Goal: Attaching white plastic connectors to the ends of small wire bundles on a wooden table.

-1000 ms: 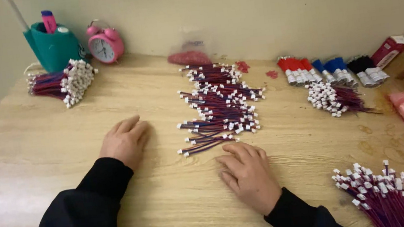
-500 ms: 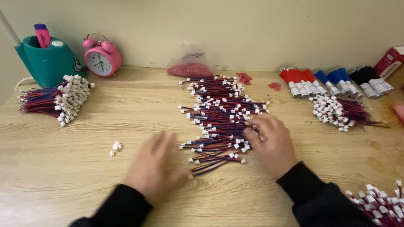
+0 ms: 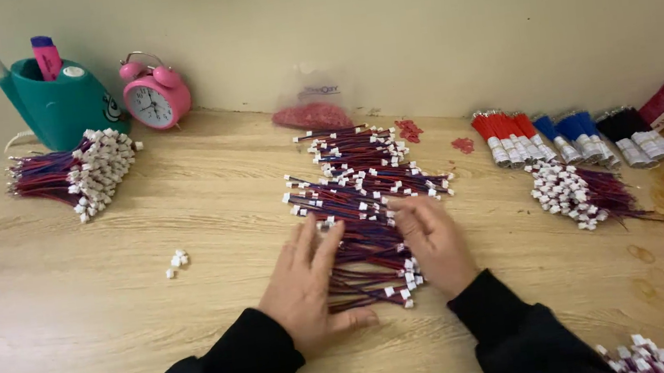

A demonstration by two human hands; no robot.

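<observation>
While both hands lie flat on the loose pile of red-and-blue wire leads (image 3: 363, 208), the sorting looks to me only partly done. The left hand (image 3: 307, 288) has its fingers (image 3: 317, 241) spread and pressed on the near left edge of the pile, holding nothing. The right hand (image 3: 435, 241) rests on the near right edge, fingers close together, also not gripping anything. Between the two hands the leads lie roughly parallel, but beyond the fingertips they are scattered, white connectors pointing both ways.

Far to the left of the left fingers, one finished bundle (image 3: 72, 174) lies near the teal pen holder (image 3: 60, 104) and the pink alarm clock (image 3: 157, 100). A few loose white connectors (image 3: 176, 262) lie left of the left hand. Right of the right fingers lies another bunch (image 3: 584, 194). I judge most leads remain to be gathered.
</observation>
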